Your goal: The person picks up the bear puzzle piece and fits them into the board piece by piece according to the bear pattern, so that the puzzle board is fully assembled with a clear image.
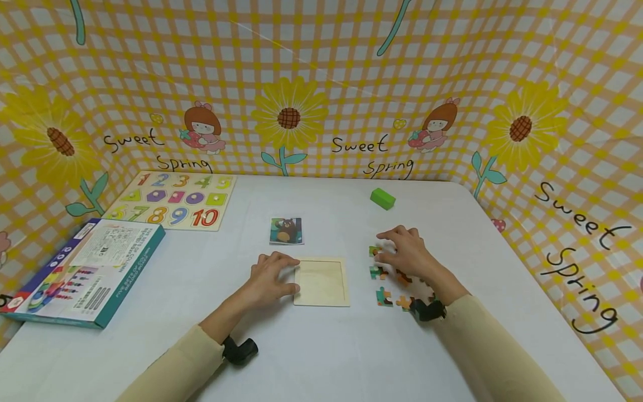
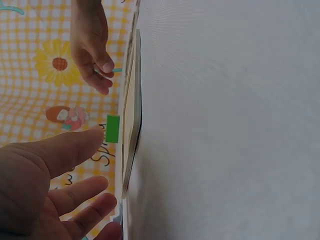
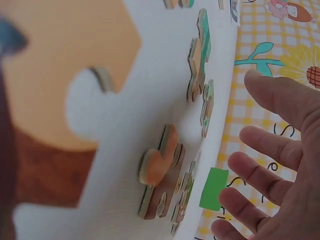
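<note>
Checked backdrop [image 1: 321, 56]: being hung behind and beside the wooden tray [image 1: 320, 283], presumably as a screen; yellow-and-tan grid, printed sunflowers.

Table [image 1: 321, 357]: being used to carry the tray; white, smooth-looking.

Printed box [image 1: 90, 271]: being left well left of the tray, likely out of the way; flat, teal-sided.

Number board [image 1: 171, 205]: being laid beyond and left of the tray; pale, with coloured numerals and shapes.

Right hand [image 1: 409, 252]: being held over the puzzle pieces [image 1: 384, 297], right of the tray; fingers spread, nothing grasped.

Left hand [image 1: 268, 280]: being held at the tray's left edge, perhaps for steadying; fingers relaxed, nothing grasped; contact cannot be told.

Tray: being set between the hands, seemingly for access by both; square, shallow, rimmed.

Picture card [image 1: 287, 231]: being displayed just beyond the tray, face up, probably for reference; squarish, bear-printed.

Green block [image 1: 383, 199]: being left beyond and right of the tray; solid, oblong.

Puzzle pieces: being spread flat right of the tray, apparently for easy picking; thick, wood-like edges, rounded tabs; some hidden.
</note>
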Available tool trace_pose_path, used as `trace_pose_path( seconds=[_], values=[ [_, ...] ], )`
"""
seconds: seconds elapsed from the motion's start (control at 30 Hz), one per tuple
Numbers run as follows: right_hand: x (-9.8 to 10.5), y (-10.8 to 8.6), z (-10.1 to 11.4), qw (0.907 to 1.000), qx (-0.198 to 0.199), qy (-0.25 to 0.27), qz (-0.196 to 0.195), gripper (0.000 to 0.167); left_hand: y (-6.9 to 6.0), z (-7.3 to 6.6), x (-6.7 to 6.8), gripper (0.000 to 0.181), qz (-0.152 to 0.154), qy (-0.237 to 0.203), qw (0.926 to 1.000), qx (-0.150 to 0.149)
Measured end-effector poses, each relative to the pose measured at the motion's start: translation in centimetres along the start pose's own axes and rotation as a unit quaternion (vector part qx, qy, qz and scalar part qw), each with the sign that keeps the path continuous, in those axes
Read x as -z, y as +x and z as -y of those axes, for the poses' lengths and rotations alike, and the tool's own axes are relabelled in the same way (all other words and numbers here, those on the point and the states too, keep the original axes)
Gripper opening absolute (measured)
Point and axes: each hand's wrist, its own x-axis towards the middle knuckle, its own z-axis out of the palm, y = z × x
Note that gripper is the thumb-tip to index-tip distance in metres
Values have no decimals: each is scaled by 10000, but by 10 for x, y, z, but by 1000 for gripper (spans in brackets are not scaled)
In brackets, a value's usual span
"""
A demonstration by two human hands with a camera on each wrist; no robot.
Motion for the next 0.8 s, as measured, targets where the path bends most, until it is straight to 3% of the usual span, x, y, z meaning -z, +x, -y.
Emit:
trace_pose_path(
  seconds=[0.17,0.8],
  values=[
    [0,2,-1,10000,21,0,55,51,1,1,0,50,134,-123,9998,103],
    [-3,5,-5,9989,-210,-121,394,44,4,7,-2,50,180,87,9998,-15]
  ],
)
